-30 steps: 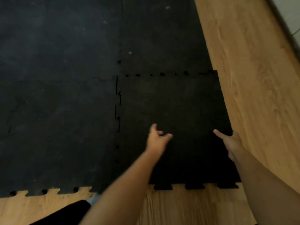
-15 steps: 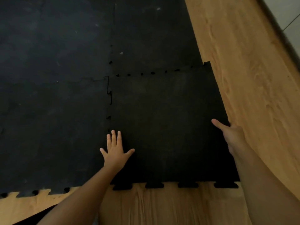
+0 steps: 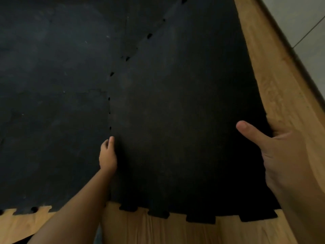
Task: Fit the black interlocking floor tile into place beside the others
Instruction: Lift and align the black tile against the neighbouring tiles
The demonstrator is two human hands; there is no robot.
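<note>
The black interlocking tile (image 3: 184, 129) lay on the wooden floor (image 3: 274, 88), its left edge against the laid mats (image 3: 52, 120). The left hand (image 3: 107, 155) pressed on that seam with fingers curled, holding nothing. The right hand (image 3: 281, 152) gripped the tile's right edge, thumb on top, fingers tucked underneath. Several small gaps showed along the seam; uneven pressure could likely leave tabs unseated, or the lifted right edge could pull them out

no readable text, labels, or numbers
</note>
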